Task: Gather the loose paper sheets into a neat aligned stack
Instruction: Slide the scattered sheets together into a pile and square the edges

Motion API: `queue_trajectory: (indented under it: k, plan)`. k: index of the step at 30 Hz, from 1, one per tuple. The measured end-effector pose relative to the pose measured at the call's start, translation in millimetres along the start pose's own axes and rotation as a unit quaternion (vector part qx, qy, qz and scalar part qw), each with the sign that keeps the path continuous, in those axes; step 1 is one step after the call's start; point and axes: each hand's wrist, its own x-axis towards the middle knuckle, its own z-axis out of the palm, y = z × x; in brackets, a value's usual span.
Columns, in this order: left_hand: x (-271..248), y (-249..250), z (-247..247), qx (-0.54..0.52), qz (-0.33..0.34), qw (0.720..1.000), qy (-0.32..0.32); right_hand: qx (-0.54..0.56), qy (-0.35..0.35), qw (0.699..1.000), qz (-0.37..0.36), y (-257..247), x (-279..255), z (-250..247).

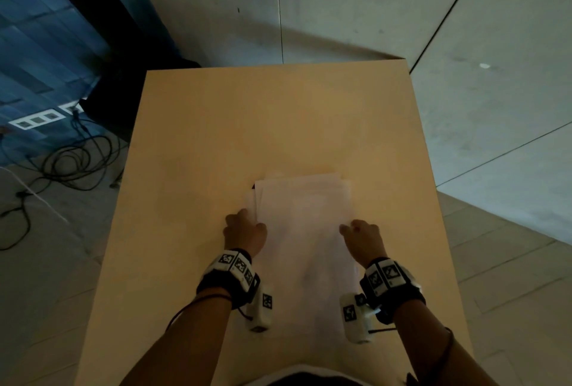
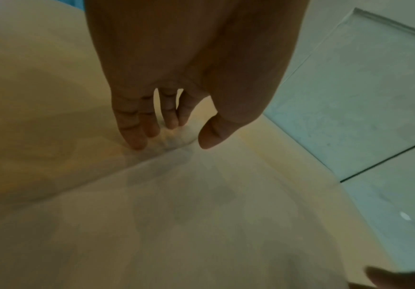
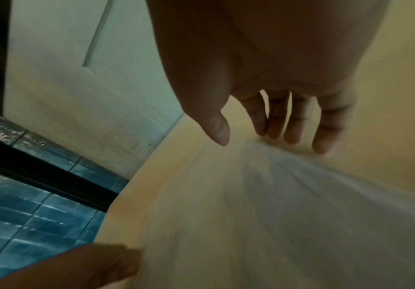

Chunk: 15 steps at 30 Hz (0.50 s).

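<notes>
A pile of white paper sheets (image 1: 303, 231) lies on the light wooden table (image 1: 247, 122), long side running away from me; its far edges are slightly fanned and uneven. My left hand (image 1: 244, 227) is at the pile's left edge, my right hand (image 1: 360, 231) at its right edge. In the left wrist view the left hand (image 2: 172, 144) has straight fingers (image 2: 137, 136) touching the table beside the paper (image 2: 201, 215), thumb over the sheets. The right hand (image 3: 256, 140) mirrors this at the paper (image 3: 275, 215). Neither hand curls round the sheets.
The table's far half is bare wood. Its left and right edges drop to a grey tiled floor (image 1: 495, 107). Black cables (image 1: 71, 156) and a white power strip (image 1: 37, 121) lie on the floor at the left.
</notes>
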Motion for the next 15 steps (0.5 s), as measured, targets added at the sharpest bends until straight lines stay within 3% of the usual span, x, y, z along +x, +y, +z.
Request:
queue_trajectory:
  k: [5, 11, 15]
  plan:
    - [-4.2, 5.8, 7.3, -0.053, 0.006, 0.998, -0.028, 0.024, -0.020, 1.000, 0.007, -7.9, -6.7, 5.0]
    - [-10.0, -14.1, 2.4, -0.039, -0.065, 0.997, 0.028, -0.011, 0.004, 1.000, 0.026, 8.7, -18.7, -5.5]
    - [-18.6, -11.3, 18.7, -0.073, -0.055, 0.996, -0.004, -0.017, -0.012, 1.000, 0.017, 10.8, -28.1, 5.9]
